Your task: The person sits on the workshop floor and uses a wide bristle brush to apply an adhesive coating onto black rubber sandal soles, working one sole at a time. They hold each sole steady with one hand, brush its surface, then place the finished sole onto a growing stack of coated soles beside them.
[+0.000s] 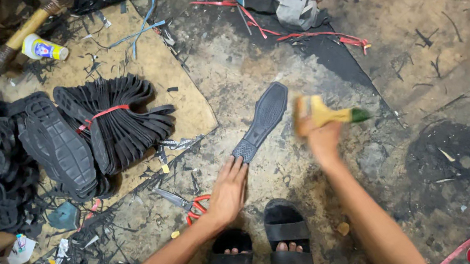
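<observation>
Black rubber sole (261, 121) lies flat on the floor (317, 70), its heel end touching the left hand (228, 190) fingertips, which press flat and extended. The right hand (323, 139), just right of the sole, grips a blurred yellow-handled brush (325, 111). Scissors with red handles (185, 203) lie just left of the left-hand fingers.

1. Our left hand (229, 190) lies flat, palm down, fingers together and pointing forward, arm stretched out.
2. Our right hand (321, 139) is raised, blurred, fingers closed in a grip, forearm reaching forward from the right.
</observation>
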